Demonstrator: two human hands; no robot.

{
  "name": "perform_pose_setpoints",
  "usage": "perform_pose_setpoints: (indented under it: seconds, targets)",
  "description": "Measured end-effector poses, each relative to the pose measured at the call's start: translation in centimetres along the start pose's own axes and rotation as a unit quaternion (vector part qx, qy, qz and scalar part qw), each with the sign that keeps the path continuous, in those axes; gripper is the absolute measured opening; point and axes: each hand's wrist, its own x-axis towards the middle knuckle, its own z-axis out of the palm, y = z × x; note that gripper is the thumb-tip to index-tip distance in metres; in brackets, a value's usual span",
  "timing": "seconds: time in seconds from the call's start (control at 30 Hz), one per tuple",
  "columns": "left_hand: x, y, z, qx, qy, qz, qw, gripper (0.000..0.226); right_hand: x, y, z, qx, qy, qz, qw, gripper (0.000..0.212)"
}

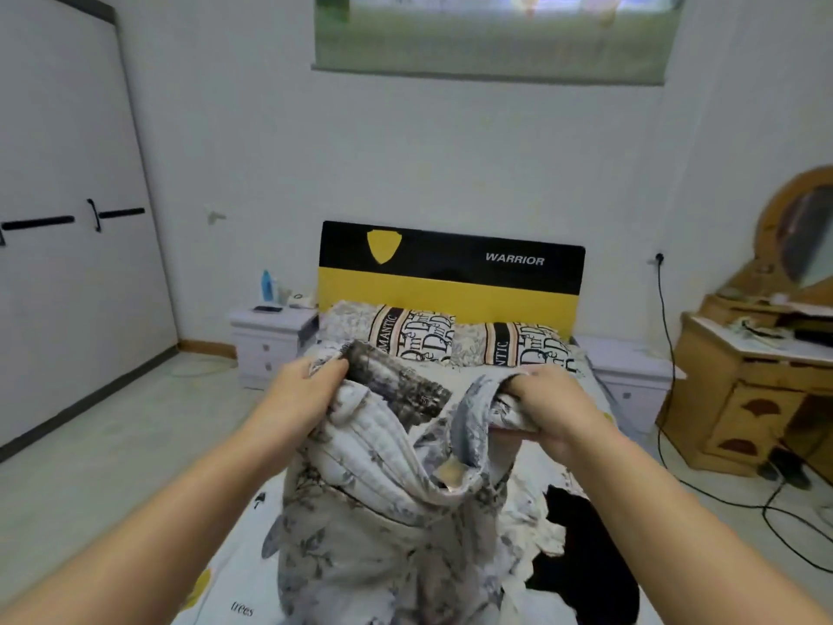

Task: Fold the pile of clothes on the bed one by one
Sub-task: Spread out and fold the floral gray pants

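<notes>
Grey-and-white floral cloth fills the middle of our view: a garment [383,512] that we hold up over the bed [234,575], its upper edge gathered between our two hands and the rest hanging down in loose folds toward the sheet. Our left hand [299,392] has its fingers closed around the top left corner of the garment, where a darker, mottled patch of fabric shows just beside the thumb. Our right hand [547,406] is clamped on the top right part, the cloth bunched under the fingers and a fold curling down between the two hands. Both forearms reach in from the lower corners of the view, well apart from each other.

On the sheet to the right of the hanging garment lies a black piece of clothing [581,557], partly tucked under pale crumpled fabric; we cannot tell what kind of garment it is. At the far end of the bed two patterned pillows [455,345] rest against a black and yellow headboard [450,272] lettered WARRIOR. A white nightstand [270,340] stands left of the bed with a blue bottle [267,285] on it. A white wardrobe [67,218] lines the left wall, and a wooden dressing table [757,376] with a round mirror stands on the right, a black cable [667,354] trailing down the wall and across the floor near it.
</notes>
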Motion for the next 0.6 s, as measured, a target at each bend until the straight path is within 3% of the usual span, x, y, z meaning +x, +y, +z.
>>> perform_pose_setpoints:
  seconds: [0.17, 0.2, 0.27, 0.33, 0.37, 0.43, 0.6]
  targets:
    - [-3.1, 1.7, 2.5, -0.153, -0.112, -0.027, 0.981, 0.022, -6.3, -4.1, 3.3, 0.177, -0.093, -0.021, 0.98, 0.01]
    - [-3.6, 2.3, 2.9, -0.181, -0.128, -0.02, 0.975, 0.024, -7.4, -4.4, 3.9, 0.193, -0.125, -0.022, 0.973, 0.019]
    - [-4.2, 3.0, 3.4, -0.238, -0.163, -0.012, 0.958, 0.035, -8.1, -4.1, 4.4, 0.131, -0.155, -0.065, 0.977, 0.059]
    - [-4.6, 3.3, 3.3, -0.295, -0.191, -0.038, 0.935, 0.044, -8.2, -3.2, 4.5, 0.026, -0.139, -0.121, 0.982, 0.103]
    - [-4.6, 3.3, 3.1, -0.311, -0.199, -0.055, 0.928, 0.049, -8.1, -2.8, 4.5, -0.012, -0.116, -0.144, 0.983, 0.114]
    - [-4.5, 3.0, 3.0, -0.301, -0.222, -0.07, 0.925, 0.058, -7.7, -2.0, 4.3, -0.039, -0.06, -0.173, 0.982, 0.112]
    - [-5.2, 2.6, 2.5, -0.201, -0.283, -0.04, 0.937, 0.053, -6.7, -0.9, 2.6, -0.031, 0.008, -0.218, 0.975, 0.062]
